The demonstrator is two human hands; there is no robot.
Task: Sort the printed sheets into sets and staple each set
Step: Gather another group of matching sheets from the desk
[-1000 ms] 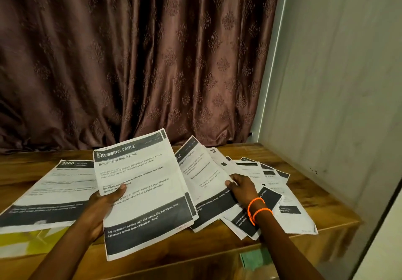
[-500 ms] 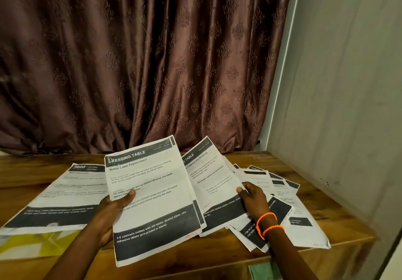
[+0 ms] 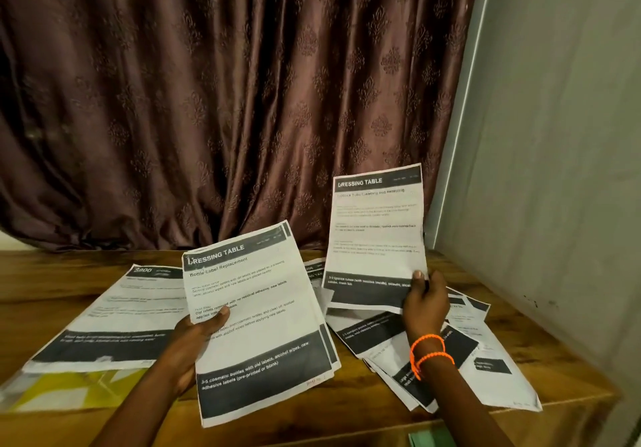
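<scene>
Head view: wooden table (image 3: 347,408) is sitting against a brown patterned curtain (image 3: 225,99), grey wall (image 3: 555,151) closing in the right side. Left hand (image 3: 194,342) is gripping a small set of sheets (image 3: 263,335), thumb curled over the front, top page headed "DRESSING TABLE – Bottle Label Replacement", held tilted above the table. Right hand (image 3: 425,302), orange bracelets (image 3: 430,353) at the wrist, is pinching the lower right corner of a single sheet (image 3: 376,235) and holding it nearly upright in front of the curtain. A loose fan of printed sheets (image 3: 485,353) is lying on the table under and right of that hand, partly hidden by the wrist and the raised page. Another flat sheet (image 3: 114,321) is lying to the left, its near edge overlapping a yellow plastic folder (image 3: 69,391). Something green (image 3: 430,438) is peeking in at the bottom edge, cannot tell what.

Versus half a second earlier: the right hand was resting on the fanned pile with that sheet lying flat; now it is lifting the sheet clear. Left-hand set is staying roughly where it was.
</scene>
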